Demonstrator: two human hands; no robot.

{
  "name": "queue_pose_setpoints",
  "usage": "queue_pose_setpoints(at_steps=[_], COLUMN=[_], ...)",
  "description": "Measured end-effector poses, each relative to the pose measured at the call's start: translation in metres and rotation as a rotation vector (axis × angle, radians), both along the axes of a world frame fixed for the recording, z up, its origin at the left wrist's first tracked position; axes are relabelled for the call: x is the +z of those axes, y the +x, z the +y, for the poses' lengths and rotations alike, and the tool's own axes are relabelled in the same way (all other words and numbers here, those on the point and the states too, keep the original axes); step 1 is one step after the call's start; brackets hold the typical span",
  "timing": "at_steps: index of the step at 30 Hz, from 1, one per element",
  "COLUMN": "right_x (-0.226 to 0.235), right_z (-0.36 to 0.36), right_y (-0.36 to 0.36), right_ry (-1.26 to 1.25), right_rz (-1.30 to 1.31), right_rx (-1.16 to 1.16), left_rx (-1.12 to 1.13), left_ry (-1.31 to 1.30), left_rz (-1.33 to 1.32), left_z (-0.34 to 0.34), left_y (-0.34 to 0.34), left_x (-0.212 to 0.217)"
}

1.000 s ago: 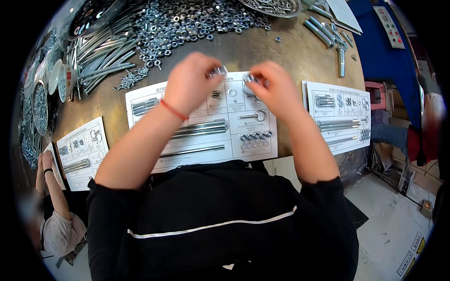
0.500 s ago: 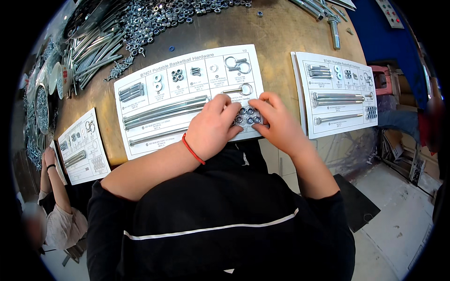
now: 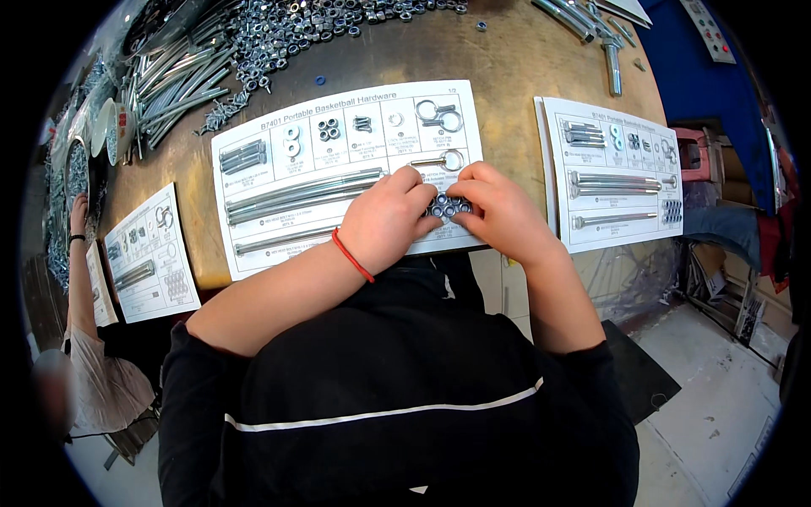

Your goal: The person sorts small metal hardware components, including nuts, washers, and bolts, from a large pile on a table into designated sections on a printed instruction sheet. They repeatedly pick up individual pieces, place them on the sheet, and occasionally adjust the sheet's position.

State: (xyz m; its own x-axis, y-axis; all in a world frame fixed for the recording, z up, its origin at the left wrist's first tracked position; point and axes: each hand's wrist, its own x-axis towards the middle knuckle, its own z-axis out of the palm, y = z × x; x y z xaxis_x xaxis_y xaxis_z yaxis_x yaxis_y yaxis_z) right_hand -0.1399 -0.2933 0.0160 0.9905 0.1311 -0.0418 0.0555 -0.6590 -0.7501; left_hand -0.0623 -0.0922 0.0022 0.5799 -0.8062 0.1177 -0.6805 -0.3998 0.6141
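Several small lock nuts (image 3: 448, 205), silver with blue inner rings, lie bunched at the lower right of a white hardware sheet (image 3: 418, 95). My left hand (image 3: 390, 213) has a red cord at its wrist. Its fingers curl against the left side of the nuts. From the other side my right hand (image 3: 505, 218) closes in, thumb and forefinger bent round the bunch. Both hands rest low over the sheet, and the fingers partly hide the nuts. Pictures of bolts, washers, nuts and ring pins fill the sheet's boxes.
Loose nuts (image 3: 287, 38) and long bolts (image 3: 173, 89) heap at the back left. Thick bolts (image 3: 613, 68) lie at the back right. Similar sheets stand right (image 3: 608, 232) and left (image 3: 139, 304). At far left, a co-worker's arm (image 3: 82, 279) reaches toward a hardware-filled container (image 3: 78, 173).
My fingers have drawn together and the nuts sit more tightly bunched. The view has shifted slightly. The co-worker's arm at the left has reached farther forward.
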Motion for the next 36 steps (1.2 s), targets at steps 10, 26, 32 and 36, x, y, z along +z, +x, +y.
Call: queue_pose_setpoints(at_steps=[10, 26, 32, 36], right_x=[0.059, -0.036, -0.033, -0.032], right_z=[-0.019, -0.013, -0.017, -0.023], right_y=[0.09, 0.23, 0.211, 0.202], right_ry=[-0.126, -0.088, -0.032, -0.075], right_rz=[0.012, -0.114, -0.106, -0.083], right_rx=[-0.351, -0.349, -0.331, -0.306], left_rx=[0.401, 0.382, 0.344, 0.328], left_ry=[0.034, 0.024, 0.031, 0.045], left_rz=[0.063, 0.001, -0.001, -0.009], left_z=[0.001, -0.045, -0.028, -0.024], left_y=[0.128, 0.202, 0.195, 0.19], left_x=[0.027, -0.011, -0.009, -0.004])
